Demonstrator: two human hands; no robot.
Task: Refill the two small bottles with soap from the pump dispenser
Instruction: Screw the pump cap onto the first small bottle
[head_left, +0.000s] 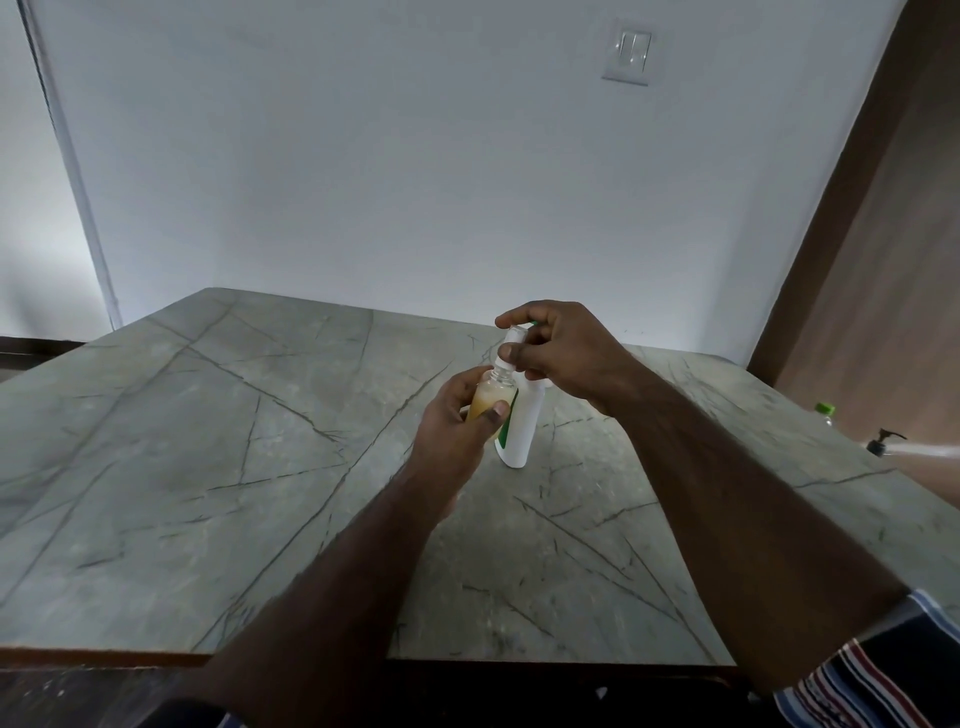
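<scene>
A white pump dispenser (522, 431) with a green label stands upright near the middle of the marble table (208, 441). My right hand (558, 351) is closed over its pump head from above, fingers on the nozzle. My left hand (457, 431) holds a small clear bottle (491, 397) with amber soap inside, tilted, its open neck right under the pump's spout. The bottle's lower part is hidden by my fingers. A second small bottle is not clearly in view.
At the far right edge of the table stand a small black-topped pump bottle (883, 441) and a green-capped bottle (824, 413), partly cut off. A white wall rises behind the table, a brown panel at the right.
</scene>
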